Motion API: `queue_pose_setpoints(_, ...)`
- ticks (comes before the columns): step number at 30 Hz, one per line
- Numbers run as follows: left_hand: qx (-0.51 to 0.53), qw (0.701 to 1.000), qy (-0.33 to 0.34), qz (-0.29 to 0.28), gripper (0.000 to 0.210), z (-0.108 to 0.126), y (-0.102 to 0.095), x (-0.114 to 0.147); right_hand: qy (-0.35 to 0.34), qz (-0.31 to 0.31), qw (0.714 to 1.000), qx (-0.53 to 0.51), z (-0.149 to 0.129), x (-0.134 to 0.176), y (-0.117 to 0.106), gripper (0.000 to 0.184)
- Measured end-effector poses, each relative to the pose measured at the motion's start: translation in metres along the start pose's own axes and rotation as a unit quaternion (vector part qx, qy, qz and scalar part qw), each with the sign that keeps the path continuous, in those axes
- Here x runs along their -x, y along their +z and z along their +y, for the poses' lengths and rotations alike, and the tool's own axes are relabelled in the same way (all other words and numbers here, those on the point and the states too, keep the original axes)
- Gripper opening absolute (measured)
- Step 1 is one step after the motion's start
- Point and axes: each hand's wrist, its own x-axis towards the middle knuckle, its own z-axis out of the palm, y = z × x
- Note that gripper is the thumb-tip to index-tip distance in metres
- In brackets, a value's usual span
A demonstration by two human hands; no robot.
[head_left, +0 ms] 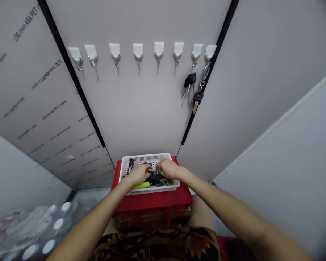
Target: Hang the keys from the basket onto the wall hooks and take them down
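Note:
A white plastic basket [167, 156] holds a jumble of small things, among them dark keys [155, 178] and metal pieces. My left hand [139, 174] reaches in over the basket's left half with its fingers curled together. From the right, my right hand [168, 169] reaches in, its fingers bent down close to the left fingertips. What the fingers pinch is too small to make out. Beside my left wrist lies a bright yellow-green object [141, 185]. A black tag-like piece [130, 166] with white lettering leans at the basket's left end.
The basket stands on a red cover [154, 198] in front of the wall. Above, several white hooks [138, 51] form a row; car keys [190, 79] and a round black key fob [198, 97] hang from the rightmost two. Capped bottles [58, 224] in plastic wrap stand lower left.

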Motion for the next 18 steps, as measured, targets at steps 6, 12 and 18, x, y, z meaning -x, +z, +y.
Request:
queue_pose_setpoints(6,0.013,1.000,-0.010,0.005,0.029,-0.003,0.000,0.002,0.002,0.014,1.000,-0.023,0.009,-0.002,-0.005,0.026)
queue_pose_setpoints(12,0.020,1.000,-0.005,0.008,0.029,-0.003,0.001,0.002,0.005,-0.082,0.996,0.029,-0.006,0.009,-0.017,0.027)
queue_pose_setpoints(18,0.025,0.999,-0.014,0.016,0.029,-0.002,0.001,0.006,0.010,-0.065,0.996,0.054,-0.011,0.011,-0.021,0.027)
